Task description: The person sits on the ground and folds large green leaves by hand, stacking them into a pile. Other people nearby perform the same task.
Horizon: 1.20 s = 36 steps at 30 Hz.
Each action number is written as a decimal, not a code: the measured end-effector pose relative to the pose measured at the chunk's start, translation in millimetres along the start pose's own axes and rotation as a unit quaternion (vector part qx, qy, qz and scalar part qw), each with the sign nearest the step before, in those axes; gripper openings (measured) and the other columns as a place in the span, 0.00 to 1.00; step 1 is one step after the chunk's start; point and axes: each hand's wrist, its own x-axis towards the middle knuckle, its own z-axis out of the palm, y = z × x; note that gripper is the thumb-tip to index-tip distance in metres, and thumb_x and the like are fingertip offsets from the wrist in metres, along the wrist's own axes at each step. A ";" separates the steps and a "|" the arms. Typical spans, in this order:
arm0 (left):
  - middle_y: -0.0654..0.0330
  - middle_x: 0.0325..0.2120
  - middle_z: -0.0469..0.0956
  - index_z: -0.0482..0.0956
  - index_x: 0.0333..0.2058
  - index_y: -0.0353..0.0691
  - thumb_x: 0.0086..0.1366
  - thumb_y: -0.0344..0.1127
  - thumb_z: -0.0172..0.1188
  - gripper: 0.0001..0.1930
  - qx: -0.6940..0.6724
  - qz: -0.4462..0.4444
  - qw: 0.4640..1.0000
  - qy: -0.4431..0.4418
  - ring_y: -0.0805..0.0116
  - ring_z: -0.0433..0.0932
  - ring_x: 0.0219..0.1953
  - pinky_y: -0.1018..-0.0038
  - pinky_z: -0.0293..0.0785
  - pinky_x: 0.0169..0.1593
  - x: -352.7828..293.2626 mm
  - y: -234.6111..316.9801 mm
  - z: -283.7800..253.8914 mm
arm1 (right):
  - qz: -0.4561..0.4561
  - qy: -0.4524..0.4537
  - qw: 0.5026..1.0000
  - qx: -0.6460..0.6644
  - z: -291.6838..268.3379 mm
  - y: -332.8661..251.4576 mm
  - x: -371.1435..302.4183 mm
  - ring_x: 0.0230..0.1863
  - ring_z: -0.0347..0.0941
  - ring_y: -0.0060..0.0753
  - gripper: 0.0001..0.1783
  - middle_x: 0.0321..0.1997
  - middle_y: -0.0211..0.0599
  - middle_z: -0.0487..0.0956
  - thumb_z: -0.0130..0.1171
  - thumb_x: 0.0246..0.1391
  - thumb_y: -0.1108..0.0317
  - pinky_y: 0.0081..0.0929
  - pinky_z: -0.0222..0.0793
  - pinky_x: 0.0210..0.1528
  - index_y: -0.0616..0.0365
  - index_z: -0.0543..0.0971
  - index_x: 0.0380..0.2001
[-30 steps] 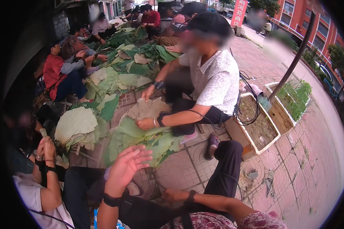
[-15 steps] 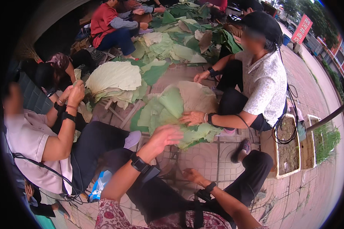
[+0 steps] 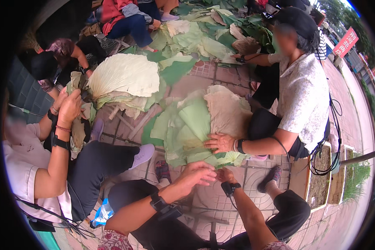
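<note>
Beyond my hands lies a stack of big flattened lotus leaves (image 3: 191, 118), green on the left and dry beige on the right. My left hand (image 3: 196, 177) hovers just short of its near edge, fingers stretched out toward the right, holding nothing. Close beside those fingertips is my right hand (image 3: 226, 176); its fingers are partly hidden and blurred, and I cannot tell whether they touch a leaf. A co-worker in a black cap presses one hand (image 3: 221, 143) flat on the stack and reaches with the other toward a leaf heap (image 3: 191, 39) farther back.
At left, a second co-worker holds up a folded leaf (image 3: 75, 81) beside another leaf stack (image 3: 125, 77) on wooden slats. Soil-filled planter boxes (image 3: 321, 179) stand at right. A blue-white bag (image 3: 102, 213) lies near my left knee. Tiled paving (image 3: 212, 208) runs beneath.
My right hand has come forward to beside my left hand, which has shifted right and lower. The capped co-worker's far hand has gone from near the stack toward the heap behind.
</note>
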 end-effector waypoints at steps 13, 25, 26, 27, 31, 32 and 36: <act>0.55 0.45 0.81 0.75 0.49 0.35 0.70 0.43 0.56 0.18 0.059 -0.007 0.998 -0.038 0.67 0.81 0.46 0.73 0.77 0.44 6.5 -2.5 4.5 | -0.102 -0.015 0.993 0.058 42.9 7.7 1.3 0.47 0.74 0.35 0.30 0.48 0.37 0.76 0.45 0.66 0.42 0.33 0.71 0.46 0.56 0.71 0.55; 0.58 0.39 0.81 0.77 0.45 0.36 0.69 0.40 0.54 0.14 0.128 0.136 0.981 -0.047 0.70 0.81 0.40 0.76 0.78 0.40 10.0 -2.7 16.7 | -0.042 -0.011 0.992 -0.120 40.6 -18.2 -68.0 0.46 0.75 0.35 0.29 0.47 0.37 0.77 0.46 0.66 0.43 0.34 0.72 0.46 0.56 0.72 0.54; 0.58 0.38 0.81 0.77 0.45 0.35 0.68 0.39 0.54 0.14 0.126 0.144 0.981 -0.044 0.71 0.81 0.39 0.77 0.78 0.39 9.8 -1.3 16.8 | -0.041 -0.007 0.991 -0.129 40.9 -21.6 -73.3 0.46 0.75 0.35 0.29 0.46 0.37 0.77 0.46 0.66 0.43 0.34 0.72 0.46 0.56 0.72 0.54; 0.58 0.37 0.81 0.77 0.44 0.35 0.68 0.39 0.55 0.13 0.128 0.150 0.980 -0.039 0.71 0.81 0.38 0.77 0.78 0.38 8.9 1.5 16.5 | -0.039 -0.007 0.990 -0.135 43.1 -22.3 -76.8 0.46 0.75 0.35 0.29 0.46 0.37 0.78 0.46 0.66 0.43 0.34 0.72 0.46 0.56 0.73 0.54; 0.58 0.32 0.80 0.77 0.42 0.34 0.66 0.37 0.55 0.12 0.113 0.179 0.977 -0.032 0.71 0.81 0.33 0.77 0.78 0.35 3.8 11.0 15.8 | -0.035 -0.006 0.987 -0.157 52.0 -27.4 -90.0 0.45 0.75 0.35 0.28 0.46 0.36 0.78 0.47 0.65 0.43 0.34 0.72 0.47 0.56 0.73 0.54; 0.59 0.32 0.80 0.77 0.42 0.34 0.66 0.37 0.55 0.12 0.106 0.186 0.976 -0.031 0.72 0.80 0.33 0.77 0.78 0.34 5.4 9.9 15.1 | -0.036 -0.007 0.987 -0.159 55.1 -28.4 -93.0 0.45 0.75 0.35 0.28 0.46 0.36 0.78 0.47 0.65 0.43 0.34 0.72 0.47 0.56 0.73 0.53; 0.60 0.31 0.80 0.77 0.41 0.34 0.65 0.38 0.57 0.13 0.083 0.183 0.979 -0.039 0.74 0.79 0.32 0.78 0.76 0.32 9.4 6.7 14.5 | -0.034 -0.011 0.984 -0.173 61.1 -25.1 -98.6 0.45 0.76 0.35 0.28 0.45 0.36 0.78 0.47 0.65 0.44 0.34 0.73 0.47 0.56 0.73 0.53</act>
